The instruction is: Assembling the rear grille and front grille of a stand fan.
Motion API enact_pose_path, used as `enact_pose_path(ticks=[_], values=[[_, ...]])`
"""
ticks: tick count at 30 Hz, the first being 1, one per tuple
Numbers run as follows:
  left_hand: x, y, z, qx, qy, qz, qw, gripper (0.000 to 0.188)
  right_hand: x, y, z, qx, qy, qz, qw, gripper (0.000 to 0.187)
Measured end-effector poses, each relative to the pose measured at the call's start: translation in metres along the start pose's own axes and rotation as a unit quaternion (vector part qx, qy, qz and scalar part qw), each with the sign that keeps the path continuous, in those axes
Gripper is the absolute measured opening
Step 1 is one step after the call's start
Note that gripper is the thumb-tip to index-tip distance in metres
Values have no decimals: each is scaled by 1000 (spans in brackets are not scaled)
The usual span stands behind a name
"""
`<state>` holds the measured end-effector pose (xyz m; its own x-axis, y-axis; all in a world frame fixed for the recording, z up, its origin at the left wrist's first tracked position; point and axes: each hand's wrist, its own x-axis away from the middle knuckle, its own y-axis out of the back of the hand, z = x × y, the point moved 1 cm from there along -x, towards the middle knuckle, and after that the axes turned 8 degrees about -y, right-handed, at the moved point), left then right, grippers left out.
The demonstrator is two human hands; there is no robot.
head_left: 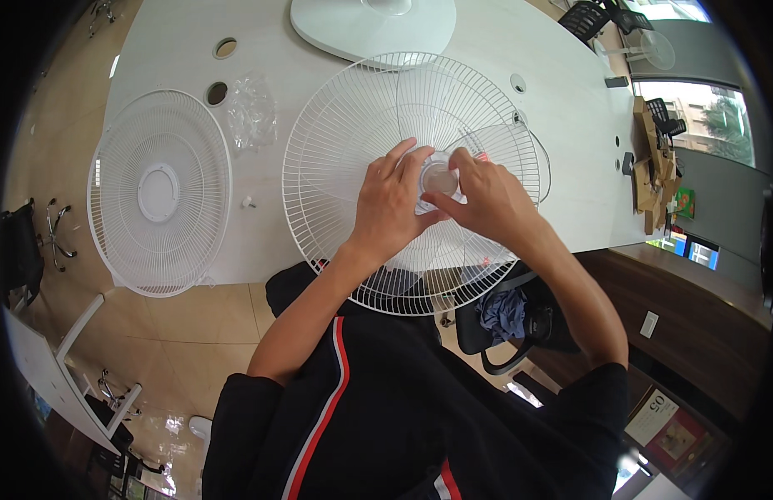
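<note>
Both hands at the middle of a white wire fan grille point(353, 142) lying on the white worktop point(170, 50), its near rim over the edge. Left hand point(392, 208) and right hand point(486, 196) curled, fingertips pinching a small round clear cap point(439, 178) at the hub. Second grille point(159, 192) well apart on the left; crumpled clear bag point(251, 108) between; round fan base point(374, 25) beyond.

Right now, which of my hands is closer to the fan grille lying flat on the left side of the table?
Left. The left hand sits at the hub of the middle grille, on the side toward the flat grille; the right hand is farther away, beyond the hub.
</note>
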<state>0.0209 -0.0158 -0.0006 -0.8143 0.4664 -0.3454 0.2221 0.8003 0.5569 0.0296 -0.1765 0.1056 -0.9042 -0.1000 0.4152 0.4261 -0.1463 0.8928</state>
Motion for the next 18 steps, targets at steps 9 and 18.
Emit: enact_pose_path(ticks=[9,18], values=[[-1,-1,0,3,-7,-5,1000,92,-5,-11,-5,5,49,25,998,23],[2,-4,4,-29,-13,-3,1000,97,-5,-6,-23,70,221,-22,973,28]])
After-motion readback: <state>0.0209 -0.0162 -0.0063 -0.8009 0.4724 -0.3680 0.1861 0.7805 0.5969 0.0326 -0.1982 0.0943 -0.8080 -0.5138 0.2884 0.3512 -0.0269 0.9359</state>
